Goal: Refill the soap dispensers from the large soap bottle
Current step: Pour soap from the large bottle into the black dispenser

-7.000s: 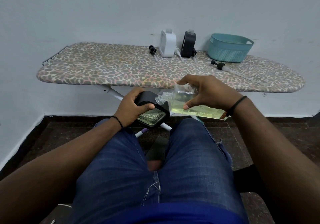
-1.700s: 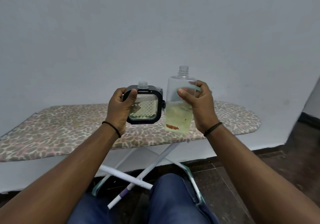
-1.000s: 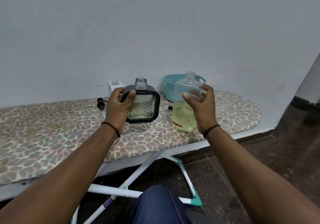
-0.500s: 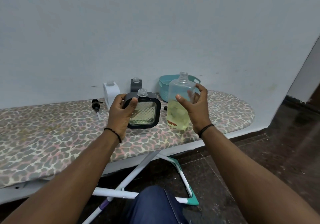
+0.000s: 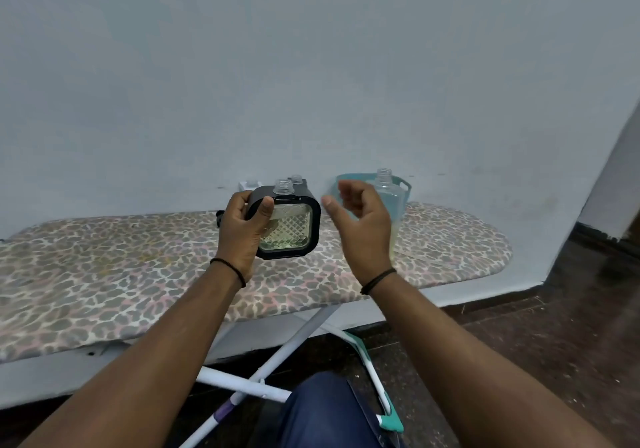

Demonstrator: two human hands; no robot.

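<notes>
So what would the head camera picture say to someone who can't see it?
A person's left hand holds up a black-framed soap dispenser with its cap off. The right hand hangs open beside it, in front of a large soap bottle standing uncapped on a leopard-print ironing board near a teal basket.
</notes>
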